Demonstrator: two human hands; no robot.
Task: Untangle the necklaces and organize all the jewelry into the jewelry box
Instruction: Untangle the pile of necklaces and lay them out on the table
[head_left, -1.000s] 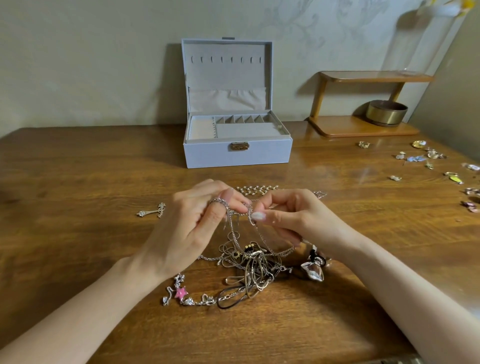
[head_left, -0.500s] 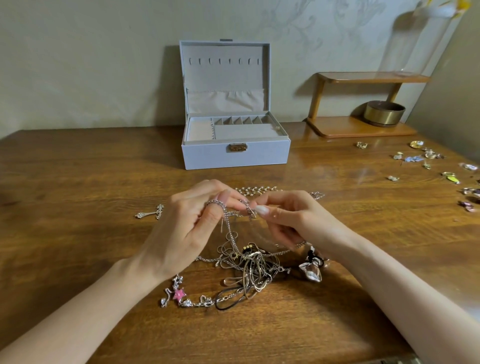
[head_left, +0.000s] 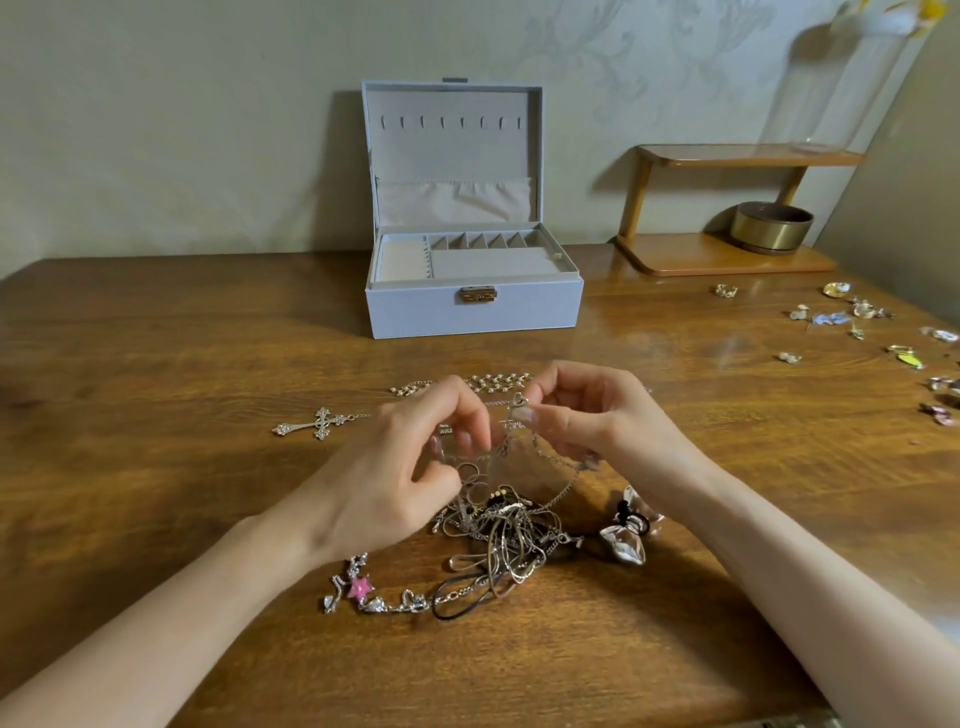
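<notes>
A tangle of silver and gold necklaces (head_left: 501, 535) lies on the wooden table (head_left: 156, 364) in front of me. My left hand (head_left: 400, 467) and my right hand (head_left: 582, 410) hover just above it, and each pinches a thin silver chain (head_left: 558, 470) that rises from the tangle. My right fingertips hold a small clasp (head_left: 519, 401). A pink star charm chain (head_left: 363, 590) trails off the tangle to the left, and a clear crystal pendant (head_left: 623, 545) lies to its right. The grey jewelry box (head_left: 472, 312) stands open behind, its tray compartments holding nothing I can see.
A silver cross pendant (head_left: 317, 423) lies left of my hands and a pearl chain (head_left: 493, 382) lies behind them. Several small earrings and charms (head_left: 852, 317) are scattered at the right. A wooden shelf (head_left: 727, 254) with a brass bowl (head_left: 771, 228) stands at the back right.
My left hand has let go of the looped chain it held near my right and dropped lower over the tangle. My right hand lifted the clasp end slightly higher.
</notes>
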